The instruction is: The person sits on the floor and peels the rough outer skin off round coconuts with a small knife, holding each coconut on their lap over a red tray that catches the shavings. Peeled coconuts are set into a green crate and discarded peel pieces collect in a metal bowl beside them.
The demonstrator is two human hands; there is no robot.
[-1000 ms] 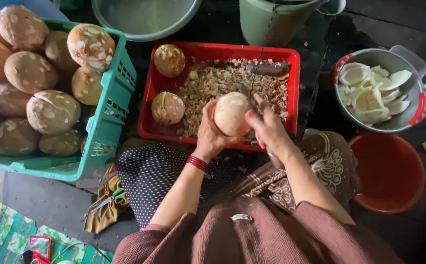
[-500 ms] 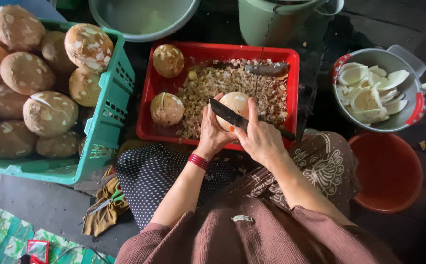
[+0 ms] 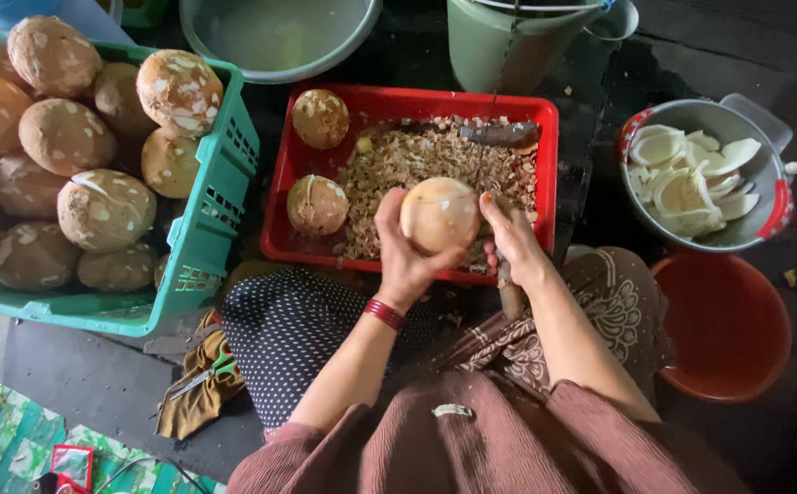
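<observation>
— What is the left hand [image 3: 405, 252] doing?

— Its fingers [image 3: 389, 209] are wrapped round a pale, peeled coconut [image 3: 439, 215], cupping it from the left and below so the bare face turns toward the other hand. It is held up over the near edge of the red tray [image 3: 275, 206], probably so whatever comes off drops among the brown shavings [image 3: 417, 165] just beyond the fingers.

— And the right hand [image 3: 513, 247]?

— Closed around a knife handle [image 3: 508, 293] that sticks out below the palm, toward the lap. The thumb presses on the coconut's right side, likely as a brace. I cannot see the blade, which is hidden behind the nut and the hand.

— What lies around them?

— Left of the holding fingers, inside the tray, sit two coconuts still brown [image 3: 317, 205] — one close, one at the far corner. Further left a green crate [image 3: 211, 229] is heaped with more unpeeled ones. Well to the right of the knife hand, a metal bowl with a red rim [image 3: 773, 220] holds white slices [image 3: 691, 178], and an orange basin [image 3: 727, 329] sits nearer the knee. A second knife [image 3: 499, 134] rests on the shavings at the tray's far side, beyond both hands.
</observation>
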